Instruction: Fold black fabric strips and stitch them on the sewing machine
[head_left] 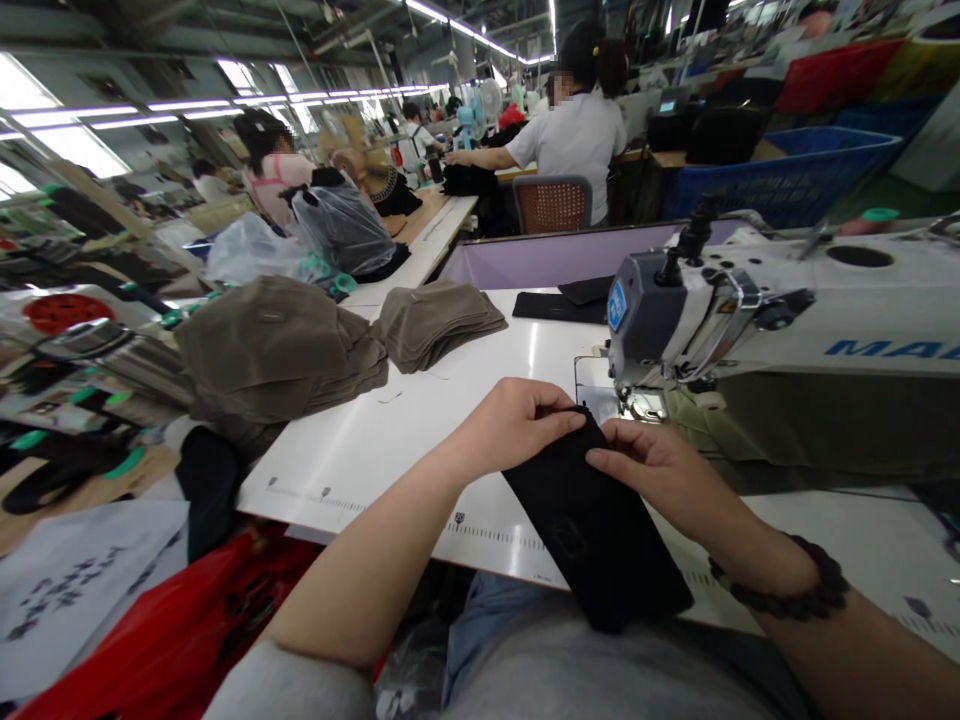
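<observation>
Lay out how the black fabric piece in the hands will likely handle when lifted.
The black fabric piece probably keeps some shape, since its long edges run fairly straight. It is likely light: the left hand and right hand grip only near its upper end. Being broad and flat, it seems unlikely to roll.

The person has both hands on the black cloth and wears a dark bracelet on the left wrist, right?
Not quite: the head view shows the dark bracelet on the right wrist. The left hand and right hand are both on the black cloth.
</observation>
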